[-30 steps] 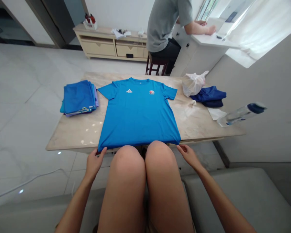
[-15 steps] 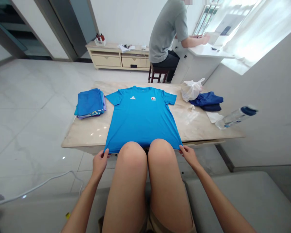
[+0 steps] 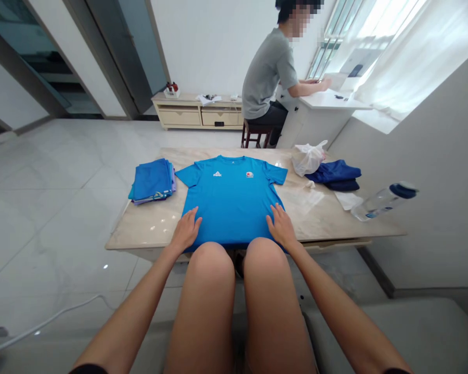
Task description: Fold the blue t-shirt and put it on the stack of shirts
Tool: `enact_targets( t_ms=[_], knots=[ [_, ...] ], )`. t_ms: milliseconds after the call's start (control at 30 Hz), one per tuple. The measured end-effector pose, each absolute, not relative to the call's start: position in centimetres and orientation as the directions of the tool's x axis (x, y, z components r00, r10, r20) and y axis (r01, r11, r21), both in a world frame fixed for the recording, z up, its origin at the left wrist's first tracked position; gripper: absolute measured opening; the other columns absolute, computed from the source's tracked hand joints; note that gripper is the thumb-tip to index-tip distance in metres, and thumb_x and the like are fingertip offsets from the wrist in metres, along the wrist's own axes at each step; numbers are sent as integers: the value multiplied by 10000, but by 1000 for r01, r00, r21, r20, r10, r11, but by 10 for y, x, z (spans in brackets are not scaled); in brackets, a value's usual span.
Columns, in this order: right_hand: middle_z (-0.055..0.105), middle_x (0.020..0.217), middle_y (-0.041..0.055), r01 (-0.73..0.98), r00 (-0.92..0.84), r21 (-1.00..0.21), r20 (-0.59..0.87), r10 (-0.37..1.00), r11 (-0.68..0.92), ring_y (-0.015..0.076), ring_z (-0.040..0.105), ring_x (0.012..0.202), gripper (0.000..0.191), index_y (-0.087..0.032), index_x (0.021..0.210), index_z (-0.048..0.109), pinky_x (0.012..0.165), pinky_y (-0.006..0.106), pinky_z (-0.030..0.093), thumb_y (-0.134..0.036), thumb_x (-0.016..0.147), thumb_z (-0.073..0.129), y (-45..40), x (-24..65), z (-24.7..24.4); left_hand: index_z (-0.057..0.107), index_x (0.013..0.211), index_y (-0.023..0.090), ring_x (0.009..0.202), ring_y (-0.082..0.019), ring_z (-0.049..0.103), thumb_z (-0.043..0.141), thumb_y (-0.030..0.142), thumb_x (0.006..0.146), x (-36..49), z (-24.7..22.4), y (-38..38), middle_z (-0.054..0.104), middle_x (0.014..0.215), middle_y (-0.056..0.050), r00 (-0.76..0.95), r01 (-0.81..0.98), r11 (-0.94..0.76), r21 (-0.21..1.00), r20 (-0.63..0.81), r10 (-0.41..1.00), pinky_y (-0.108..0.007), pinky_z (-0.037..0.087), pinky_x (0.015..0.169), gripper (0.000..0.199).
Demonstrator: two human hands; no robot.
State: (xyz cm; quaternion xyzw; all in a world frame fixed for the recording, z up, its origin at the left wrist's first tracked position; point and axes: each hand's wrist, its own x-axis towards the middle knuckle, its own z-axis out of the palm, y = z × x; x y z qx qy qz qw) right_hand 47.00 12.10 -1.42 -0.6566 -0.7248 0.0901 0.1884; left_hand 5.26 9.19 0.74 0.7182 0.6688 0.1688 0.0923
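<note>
A bright blue short-sleeved T-shirt point(image 3: 232, 202) lies flat and face up on the marble tabletop point(image 3: 140, 228), its chest logos showing and its hem at the table's near edge. My left hand point(image 3: 186, 230) rests palm down on the shirt's lower left part, fingers spread. My right hand point(image 3: 281, 226) lies the same way on the lower right part. Neither hand grips the cloth. My knees hide the hem's middle.
A folded stack of blue garments point(image 3: 152, 181) lies left of the shirt. To the right are a white plastic bag point(image 3: 308, 158), a navy garment point(image 3: 335, 175), a white cloth point(image 3: 347, 200) and a plastic water bottle point(image 3: 384, 201). A seated person point(image 3: 265, 78) works at a white desk beyond.
Both hands have let go of the hem's corners and moved up onto the shirt, lying flat. The view has also tilted upward, so the table sits lower in the picture.
</note>
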Motion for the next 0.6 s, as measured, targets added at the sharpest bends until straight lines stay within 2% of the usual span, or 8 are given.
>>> enact_targets(
  t_ms=[100,167,333,600],
  knots=[
    [282,1884,171,949,-52,-305,86,995,76,371,242,1760,748,-117,1779,414,1417,609,220,-519,1153,342,129,473,-35,490,1731,160,1708,-348,391,334,474,1140,46,-20,99,465,1803,-166,39,958,-75,278,134,990,-621,243,1423,687],
    [257,1895,142,960,-64,-267,97,993,88,354,218,1770,748,-153,1796,395,1426,616,178,-545,1164,314,126,482,-46,464,1757,190,1737,-345,335,334,505,1146,41,-31,95,404,1838,-138,39,969,-74,234,150,988,-626,194,1437,700],
    [230,1905,114,963,-95,-240,138,986,126,337,180,1781,753,-185,1811,376,1431,611,167,-580,1175,291,119,493,-51,405,1792,225,1759,-353,275,339,550,1151,36,-33,89,321,1876,-111,-1,981,-31,193,164,986,-649,194,1433,722],
    [234,1894,169,967,-75,-236,108,991,99,346,193,1778,769,-118,1801,373,1440,602,137,-545,1164,316,120,482,-50,407,1792,235,1754,-342,294,296,507,1163,43,-26,91,334,1869,-119,14,984,-32,175,98,995,-658,220,1422,694]
  ],
)
